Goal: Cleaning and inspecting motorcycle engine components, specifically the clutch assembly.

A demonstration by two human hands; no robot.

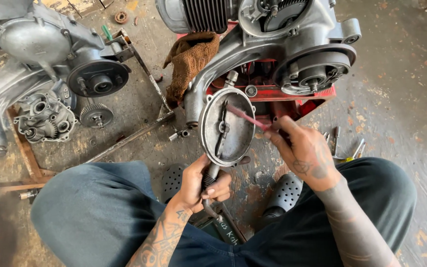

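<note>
A round grey metal cover (235,136) with an inner lever stands upright between my knees. My left hand (201,184) grips the stub and cable end under the cover, holding it up. My right hand (305,151) pinches a thin red-handled tool (247,117) whose tip reaches into the hollow of the cover. Just behind the cover sits a large grey engine (273,44) on a red stand (292,96).
A brown rag (190,62) hangs over the engine's arm. A second engine casing (40,44) and a gear housing (43,118) lie on the left on a rusty frame (139,131). Loose tools (344,146) lie on the stained concrete floor to the right of my right hand.
</note>
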